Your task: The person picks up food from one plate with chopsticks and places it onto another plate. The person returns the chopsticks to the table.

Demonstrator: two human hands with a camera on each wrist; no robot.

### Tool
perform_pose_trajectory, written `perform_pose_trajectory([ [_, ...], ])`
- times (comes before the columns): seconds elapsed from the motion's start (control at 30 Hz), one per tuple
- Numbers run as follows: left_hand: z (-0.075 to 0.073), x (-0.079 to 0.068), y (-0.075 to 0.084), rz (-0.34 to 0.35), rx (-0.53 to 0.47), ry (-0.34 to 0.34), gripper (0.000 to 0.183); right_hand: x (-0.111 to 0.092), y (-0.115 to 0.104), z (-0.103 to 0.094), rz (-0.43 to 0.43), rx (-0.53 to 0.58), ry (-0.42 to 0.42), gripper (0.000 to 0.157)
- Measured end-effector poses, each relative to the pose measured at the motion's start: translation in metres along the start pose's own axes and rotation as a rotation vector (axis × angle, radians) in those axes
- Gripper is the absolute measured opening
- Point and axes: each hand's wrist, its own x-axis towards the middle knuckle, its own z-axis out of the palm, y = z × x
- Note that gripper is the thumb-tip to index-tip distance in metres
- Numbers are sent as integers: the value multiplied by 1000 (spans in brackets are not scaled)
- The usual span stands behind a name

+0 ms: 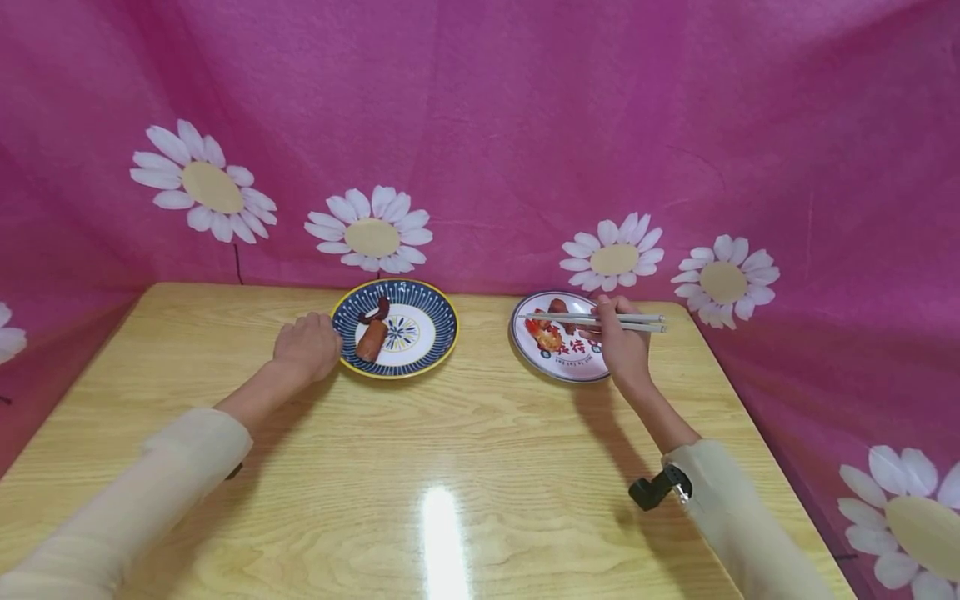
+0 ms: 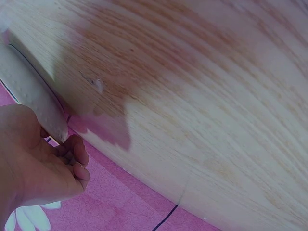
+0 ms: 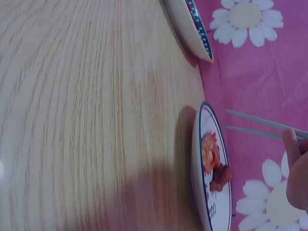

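My right hand (image 1: pixel 627 346) holds a pair of metal chopsticks (image 1: pixel 637 322), tips apart, above a white plate (image 1: pixel 592 367) with red lettering. On that plate lie an orange-red piece that looks like a shrimp (image 1: pixel 547 335) and glazed brown meat (image 3: pixel 221 177). The right wrist view shows nothing between the chopstick tips. At the left, my left hand (image 1: pixel 307 348) pinches the rim of a blue-patterned plate (image 1: pixel 435 354) with curled fingers. It bears a brown sausage-like piece (image 1: pixel 372 341) and a dark red curved piece (image 1: pixel 381 309).
Both plates stand near the back edge of a wood-grain table (image 1: pixel 360 483). Behind and beside it hangs a pink cloth (image 1: pixel 495 150) with white flowers. A black wrist camera (image 1: pixel 656 489) sits at my right cuff.
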Motion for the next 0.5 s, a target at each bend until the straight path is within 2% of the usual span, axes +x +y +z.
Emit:
perform_pose_trajectory([
  [0.33,2,0,-1,1,2,5,36,-8,-2,24,-32,36,-104,42],
  [0.5,2,0,-1,4,5,5,37,-12,-5,35,-33,12,-156,36],
])
